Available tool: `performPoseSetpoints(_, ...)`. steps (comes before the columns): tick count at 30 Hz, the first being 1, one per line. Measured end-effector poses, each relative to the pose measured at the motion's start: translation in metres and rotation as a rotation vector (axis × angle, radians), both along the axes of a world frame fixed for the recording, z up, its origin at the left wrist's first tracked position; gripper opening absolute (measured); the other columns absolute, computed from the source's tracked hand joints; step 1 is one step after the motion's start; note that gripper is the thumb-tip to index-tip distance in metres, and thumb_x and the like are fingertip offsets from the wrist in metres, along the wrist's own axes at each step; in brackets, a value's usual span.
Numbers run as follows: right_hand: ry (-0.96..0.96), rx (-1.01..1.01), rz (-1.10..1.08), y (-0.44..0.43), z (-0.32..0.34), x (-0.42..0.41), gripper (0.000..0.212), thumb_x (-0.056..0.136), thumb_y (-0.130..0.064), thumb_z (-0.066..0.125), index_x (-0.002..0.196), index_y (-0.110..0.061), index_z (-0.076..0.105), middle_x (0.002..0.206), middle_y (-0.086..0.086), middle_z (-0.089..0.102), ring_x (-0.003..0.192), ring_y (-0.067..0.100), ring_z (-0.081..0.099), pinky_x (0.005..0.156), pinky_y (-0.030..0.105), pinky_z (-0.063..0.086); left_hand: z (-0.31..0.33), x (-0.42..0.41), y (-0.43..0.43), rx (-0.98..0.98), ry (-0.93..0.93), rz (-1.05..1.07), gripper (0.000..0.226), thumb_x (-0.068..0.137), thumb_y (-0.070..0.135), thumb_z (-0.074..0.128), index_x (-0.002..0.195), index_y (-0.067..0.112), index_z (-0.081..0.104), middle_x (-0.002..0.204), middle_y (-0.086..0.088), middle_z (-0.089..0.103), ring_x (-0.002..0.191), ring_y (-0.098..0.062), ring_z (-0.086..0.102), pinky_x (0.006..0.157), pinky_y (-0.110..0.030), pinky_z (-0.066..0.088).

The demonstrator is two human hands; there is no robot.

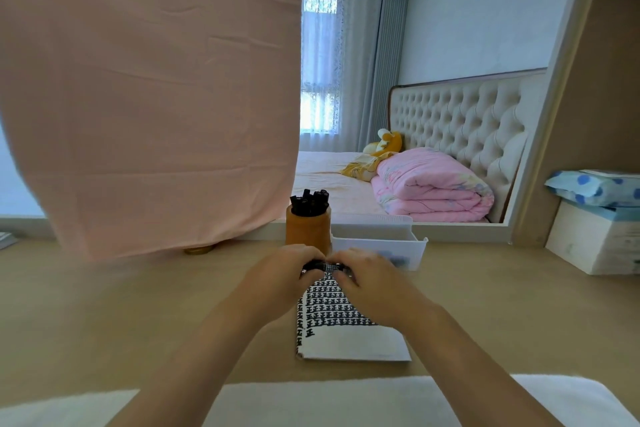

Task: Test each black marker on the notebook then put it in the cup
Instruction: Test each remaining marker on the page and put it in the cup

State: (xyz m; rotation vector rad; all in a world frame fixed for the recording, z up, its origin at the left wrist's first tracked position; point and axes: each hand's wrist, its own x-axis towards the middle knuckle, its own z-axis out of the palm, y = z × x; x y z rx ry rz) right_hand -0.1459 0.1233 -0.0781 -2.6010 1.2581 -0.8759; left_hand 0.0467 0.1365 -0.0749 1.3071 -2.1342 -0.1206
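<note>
Risk, as I judge it: if the cap is coming off with a jerk, knuckles could be knocking the cup point(307, 232) just behind, spilling the markers point(310, 201) standing in it. A bare tip could be smearing the desk. Left hand point(284, 270) and right hand point(371, 276) are meeting over the far end of the notebook point(346, 340), fingers curling round opposite ends of one black marker point(326, 267), holding it level. Capping or uncapping, I cannot tell.
</note>
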Motion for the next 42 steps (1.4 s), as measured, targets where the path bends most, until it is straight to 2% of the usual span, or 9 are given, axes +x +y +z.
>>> performPoseSetpoints(5,0.115,-0.039,-0.070,0.013,-0.013,-0.001,0.019,0.099,-0.045,0.046,0.098,-0.031,0.060,0.086,-0.012,0.059,0.075,0.007,0.055,0.061,0.024,0.040,-0.017,0.010,0.015,0.006,0.019,0.032,0.019,0.090,0.025,0.068,0.098,0.037,0.056,0.091,0.021,0.056,0.082,0.000,0.053,0.069,-0.020,0.045)
performPoseSetpoints(9,0.179,-0.064,-0.060,0.016,-0.024,0.000,0.028,0.098,-0.048,0.045,0.122,-0.039,0.057,0.109,-0.013,0.066,0.092,0.011,0.059,0.073,0.031,0.050,-0.034,0.014,0.022,0.015,0.035,0.012,0.018,0.088,0.025,0.070,0.094,0.038,0.059,0.091,0.018,0.057,0.082,-0.004,0.053,0.071,-0.025,0.048)
performPoseSetpoints(14,0.149,0.012,0.020,0.012,-0.030,0.009,0.018,0.100,-0.031,0.049,0.112,-0.026,0.062,0.104,-0.004,0.059,0.090,0.013,0.053,0.078,0.029,0.046,-0.046,0.010,0.021,-0.014,0.048,0.038,0.016,0.089,0.027,0.068,0.096,0.038,0.057,0.088,0.019,0.056,0.082,-0.002,0.051,0.069,-0.019,0.043)
performPoseSetpoints(19,0.181,0.097,0.007,0.008,-0.036,0.010,0.021,0.101,-0.034,0.049,0.108,-0.021,0.064,0.102,-0.001,0.060,0.091,0.014,0.054,0.083,0.033,0.049,-0.053,0.010,0.021,-0.067,-0.011,0.009,0.021,0.092,0.030,0.064,0.111,0.032,0.057,0.098,0.021,0.046,0.084,-0.001,0.045,0.068,-0.013,0.035)
performPoseSetpoints(24,0.254,0.066,-0.008,0.013,-0.029,0.007,0.026,0.102,-0.041,0.042,0.106,-0.026,0.063,0.103,-0.004,0.066,0.090,0.014,0.057,0.079,0.036,0.050,-0.049,0.011,0.025,-0.114,-0.076,0.005,0.019,0.097,0.031,0.056,0.114,0.028,0.062,0.100,0.010,0.053,0.086,-0.007,0.046,0.068,-0.026,0.041)
performPoseSetpoints(29,0.247,0.141,0.011,0.015,-0.026,0.009,0.028,0.103,-0.037,0.043,0.110,-0.021,0.064,0.106,0.000,0.066,0.092,0.014,0.057,0.081,0.033,0.048,-0.045,0.011,0.029,-0.075,-0.157,0.034,0.024,0.102,0.032,0.045,0.116,0.024,0.062,0.103,0.007,0.054,0.088,-0.008,0.046,0.068,-0.025,0.036)
performPoseSetpoints(32,0.246,0.001,0.031,0.017,-0.026,0.010,0.026,0.102,-0.031,0.050,0.120,-0.021,0.066,0.111,0.000,0.067,0.098,0.016,0.058,0.085,0.033,0.047,-0.042,0.009,0.030,0.020,-0.169,0.039,0.021,0.103,0.030,0.044,0.110,0.023,0.063,0.096,0.009,0.052,0.086,-0.010,0.048,0.070,-0.028,0.037)
performPoseSetpoints(37,0.272,-0.367,0.053,0.015,-0.025,0.007,0.020,0.094,-0.026,0.064,0.113,-0.026,0.071,0.100,-0.003,0.072,0.086,0.018,0.062,0.073,0.033,0.051,-0.036,0.012,0.031,0.213,0.011,0.020,0.032,0.103,0.029,0.043,0.073,0.032,0.053,0.074,0.012,0.053,0.070,-0.001,0.049,0.059,-0.018,0.029)
performPoseSetpoints(42,0.280,-0.065,-0.017,0.021,-0.021,0.009,0.027,0.101,-0.044,0.043,0.106,-0.030,0.066,0.096,-0.006,0.068,0.085,0.012,0.058,0.070,0.031,0.047,-0.038,0.026,0.030,0.029,-0.059,0.009,0.016,0.100,0.026,0.052,0.104,0.026,0.067,0.087,0.011,0.053,0.082,-0.009,0.050,0.070,-0.026,0.039)
